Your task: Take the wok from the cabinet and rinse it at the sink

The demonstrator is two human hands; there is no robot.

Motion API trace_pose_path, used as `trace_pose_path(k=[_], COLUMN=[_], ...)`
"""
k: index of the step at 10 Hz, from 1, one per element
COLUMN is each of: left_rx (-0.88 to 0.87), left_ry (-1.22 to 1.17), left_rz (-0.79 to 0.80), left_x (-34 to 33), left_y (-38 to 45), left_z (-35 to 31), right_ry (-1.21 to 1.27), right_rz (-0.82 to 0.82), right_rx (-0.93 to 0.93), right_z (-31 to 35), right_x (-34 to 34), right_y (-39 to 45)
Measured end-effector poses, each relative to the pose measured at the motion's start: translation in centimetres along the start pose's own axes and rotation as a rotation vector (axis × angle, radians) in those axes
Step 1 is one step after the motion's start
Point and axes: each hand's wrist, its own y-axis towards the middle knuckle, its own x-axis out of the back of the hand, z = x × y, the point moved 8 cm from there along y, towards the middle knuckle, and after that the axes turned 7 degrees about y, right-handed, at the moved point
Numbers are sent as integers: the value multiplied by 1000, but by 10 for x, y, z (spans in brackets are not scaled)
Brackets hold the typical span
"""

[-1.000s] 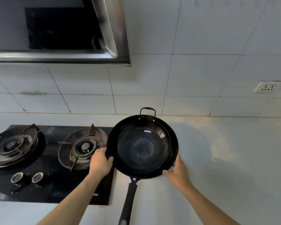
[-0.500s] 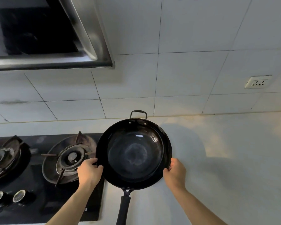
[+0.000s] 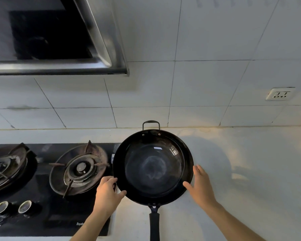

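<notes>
The black wok (image 3: 153, 167) lies level over the pale countertop (image 3: 254, 171), just right of the gas stove, with its left rim overlapping the stove's edge. Its long dark handle (image 3: 154, 223) points toward me and a small loop handle (image 3: 151, 123) faces the wall. My left hand (image 3: 108, 193) grips the near-left rim, thumb on top. My right hand (image 3: 201, 186) is at the near-right rim with fingers spread and straight, not wrapped around it. The inside of the wok holds nothing and looks glossy. No sink or cabinet is in view.
A black glass gas stove (image 3: 42, 214) with two burners (image 3: 80, 168) and two knobs (image 3: 25, 206) fills the left. A steel range hood (image 3: 101, 66) hangs above it. A wall socket (image 3: 280, 94) sits on the white tiled wall at right.
My right hand has loosened from the wok's rim and its fingers have spread. The left hand keeps its grip. The wok stays beside the stove while my view shifts slightly.
</notes>
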Motion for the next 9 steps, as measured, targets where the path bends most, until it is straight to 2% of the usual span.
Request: trace_pose_path(k=[1,2,6,8,9], left_rx=[-71,-109,-110,-117,-110], left_ry=[133,210,284,353,318], left_rz=[61,79,93,152,149], left_x=[0,1,1,4,13], left_y=[3,6,7,7,3], left_z=[-1,-3,-13,-19,-20], right_ry=[-156,-288,-313,-255,-271], right_rz=[202,283,257,251,210], right_rx=[45,37,10,-8,19], right_z=[1,3,13,13,27], right_x=[-9,-8,-7,-4,5], right_y=[-5,-8,-6,-6,-9])
